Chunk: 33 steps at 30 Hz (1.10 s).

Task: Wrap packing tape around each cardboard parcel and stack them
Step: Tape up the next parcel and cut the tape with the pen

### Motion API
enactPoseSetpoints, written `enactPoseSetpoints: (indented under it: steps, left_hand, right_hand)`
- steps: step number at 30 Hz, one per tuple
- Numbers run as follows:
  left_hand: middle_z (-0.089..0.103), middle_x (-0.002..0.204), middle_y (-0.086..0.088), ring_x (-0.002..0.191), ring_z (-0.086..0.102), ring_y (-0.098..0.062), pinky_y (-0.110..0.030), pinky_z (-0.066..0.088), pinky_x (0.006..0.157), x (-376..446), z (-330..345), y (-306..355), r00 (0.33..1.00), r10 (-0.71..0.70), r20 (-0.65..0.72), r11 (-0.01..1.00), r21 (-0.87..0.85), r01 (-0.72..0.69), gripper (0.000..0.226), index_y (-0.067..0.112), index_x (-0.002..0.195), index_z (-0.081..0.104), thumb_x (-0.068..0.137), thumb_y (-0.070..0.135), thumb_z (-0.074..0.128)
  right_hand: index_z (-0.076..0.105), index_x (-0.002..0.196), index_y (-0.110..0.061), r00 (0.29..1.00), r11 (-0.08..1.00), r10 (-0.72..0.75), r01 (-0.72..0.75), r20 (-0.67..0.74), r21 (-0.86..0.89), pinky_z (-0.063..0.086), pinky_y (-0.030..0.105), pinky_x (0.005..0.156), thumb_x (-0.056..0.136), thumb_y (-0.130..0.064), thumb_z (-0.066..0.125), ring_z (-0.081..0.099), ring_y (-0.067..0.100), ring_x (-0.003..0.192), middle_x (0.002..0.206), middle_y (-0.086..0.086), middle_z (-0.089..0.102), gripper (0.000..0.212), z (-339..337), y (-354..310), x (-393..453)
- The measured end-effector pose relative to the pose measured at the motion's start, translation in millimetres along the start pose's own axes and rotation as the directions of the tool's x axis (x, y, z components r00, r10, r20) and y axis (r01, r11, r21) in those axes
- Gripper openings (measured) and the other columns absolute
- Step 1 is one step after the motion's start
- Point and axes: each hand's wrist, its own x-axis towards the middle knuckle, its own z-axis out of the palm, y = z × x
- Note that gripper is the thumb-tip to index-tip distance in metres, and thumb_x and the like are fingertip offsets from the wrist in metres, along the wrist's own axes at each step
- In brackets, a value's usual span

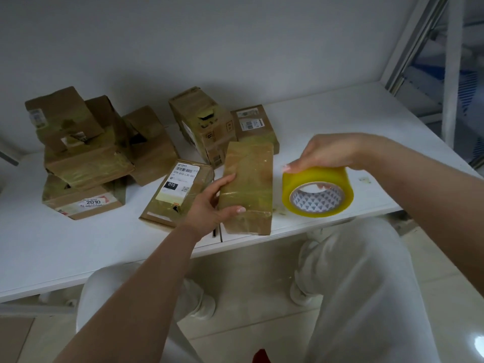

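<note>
On the table's (327,113) edge, left grip (209,203) clasps a parcel (248,184); right grip (327,153) clasps the tape roll (317,192) beside it.

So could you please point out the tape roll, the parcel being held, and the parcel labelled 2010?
tape roll (314,179): head view, yellow outer side.
held parcel (248,174): head view, top face.
2010 parcel (78,199): head view, top face.

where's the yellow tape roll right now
In the head view, the tape roll sits right of centre near the table's front edge, under the right hand, beside the held parcel.
</note>
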Motion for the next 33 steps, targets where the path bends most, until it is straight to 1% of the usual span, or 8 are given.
enactPoseSetpoints:
  steps: [11,15,18,20,22,25,30,33]
  left_hand:
    - [0.047,0.135,0.013,0.117,0.053,-0.002,-0.023,0.054,0.089,1.6,1.2,1.6,0.999,-0.016,0.029,0.999,0.051,0.014,0.073,0.029,0.138,0.05,0.075,0.007,0.08]
    - [0.044,0.134,0.013,0.117,0.05,0.0,-0.027,0.052,0.097,2.5,0.4,12.2,0.998,-0.033,0.06,0.966,0.257,0.016,0.081,0.029,0.14,0.045,0.069,0.025,0.084]
    - [0.014,0.158,0.001,0.146,0.019,-0.025,-0.054,0.023,0.118,7.5,9.2,26.8,0.999,-0.032,0.004,0.749,0.663,0.021,0.106,0.042,0.14,0.035,0.048,0.066,0.08]
    - [-0.017,0.161,0.002,0.148,-0.018,-0.027,-0.062,-0.001,0.112,12.2,28.8,38.5,0.998,0.022,0.065,0.505,0.861,-0.067,0.114,0.05,0.144,0.023,0.047,0.074,0.076]
    - [-0.034,0.156,0.002,0.14,-0.037,-0.027,-0.068,-0.006,0.107,18.2,50.6,44.2,0.988,0.007,0.153,0.313,0.938,-0.148,0.118,0.055,0.147,0.009,0.052,0.074,0.076]
    - [-0.038,0.154,-0.001,0.14,-0.036,-0.031,-0.074,0.004,0.107,25.5,62.0,33.7,0.987,-0.082,0.139,0.186,0.975,-0.122,0.119,0.058,0.145,-0.004,0.057,0.074,0.075]
    - [-0.013,0.162,0.005,0.148,-0.015,-0.025,-0.066,0.018,0.111,21.2,52.6,29.3,0.993,0.037,0.115,0.301,0.946,-0.121,0.098,0.061,0.141,0.017,0.063,0.066,0.077]
    - [0.0,0.162,0.007,0.148,-0.006,-0.023,-0.061,0.018,0.114,15.8,46.8,27.4,0.99,0.136,0.037,0.637,0.762,-0.116,0.087,0.059,0.134,0.036,0.06,0.058,0.083]
  right_hand:
    - [0.069,0.093,-0.021,0.997,0.985,0.073,-0.078,0.037,0.152,0.052,0.042,0.093,0.075,-0.065,0.067,0.066,0.025,0.094,0.1,0.005,0.069,0.048,49.0,41.7,25.5]
    - [0.069,0.101,-0.017,0.998,0.972,0.058,-0.062,0.024,0.226,0.052,0.036,0.085,0.079,-0.062,0.065,0.065,0.024,0.094,0.101,0.004,0.068,0.05,61.1,43.3,31.4]
    - [0.07,0.097,-0.018,0.999,0.965,0.039,-0.039,0.006,0.261,0.052,0.033,0.078,0.078,-0.063,0.067,0.066,0.02,0.087,0.096,0.002,0.068,0.049,64.3,44.8,33.2]
    - [0.071,0.094,-0.017,1.0,0.958,0.022,-0.021,-0.002,0.285,0.053,0.032,0.078,0.077,-0.062,0.068,0.067,0.02,0.085,0.094,0.003,0.07,0.048,64.7,46.1,32.9]
    - [0.071,0.092,-0.015,1.0,0.95,0.007,-0.003,-0.013,0.311,0.053,0.03,0.075,0.077,-0.06,0.069,0.067,0.019,0.083,0.092,0.003,0.07,0.047,65.1,47.5,31.1]
    - [0.072,0.085,-0.013,0.999,0.941,-0.02,0.028,-0.028,0.337,0.05,0.025,0.067,0.079,-0.057,0.069,0.067,0.017,0.075,0.083,0.003,0.071,0.044,63.8,49.1,27.6]
    - [0.075,0.087,-0.011,0.99,0.902,-0.087,0.127,-0.114,0.412,0.054,0.029,0.072,0.058,-0.069,0.067,0.07,0.02,0.076,0.082,0.004,0.073,0.065,48.6,45.3,19.3]
    - [0.074,0.087,-0.008,0.968,0.859,-0.181,0.242,-0.175,0.451,0.053,0.031,0.072,0.056,-0.065,0.068,0.07,0.02,0.072,0.077,0.003,0.073,0.065,33.4,31.2,13.3]
